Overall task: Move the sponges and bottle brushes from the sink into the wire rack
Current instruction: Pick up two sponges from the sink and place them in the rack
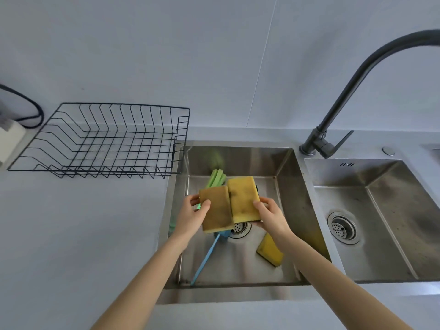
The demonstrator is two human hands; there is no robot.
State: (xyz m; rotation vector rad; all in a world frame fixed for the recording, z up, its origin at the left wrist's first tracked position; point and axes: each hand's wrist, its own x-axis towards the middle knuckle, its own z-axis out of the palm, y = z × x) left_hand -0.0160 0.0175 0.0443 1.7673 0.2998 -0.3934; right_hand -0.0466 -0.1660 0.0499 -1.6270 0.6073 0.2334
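Observation:
Above the left sink basin (240, 270), my left hand (190, 216) grips a stained brownish-yellow sponge (217, 211). My right hand (271, 216) holds a second yellow sponge (242, 198) right beside it, their edges touching. A third yellow sponge (270, 252) lies on the basin floor under my right forearm. A green bottle brush (216, 178) leans at the back of the basin, partly hidden by the held sponges. A blue bottle brush (206, 259) lies slanted toward the front left corner. The black wire rack (104, 139) stands empty on the counter to the left.
A dark curved faucet (338, 110) rises between the two basins. The right basin (381, 217) holds only its drain strainer. A white plug block with a black cable (14, 129) sits left of the rack. Grey counter (83, 234) spreads in front of the rack.

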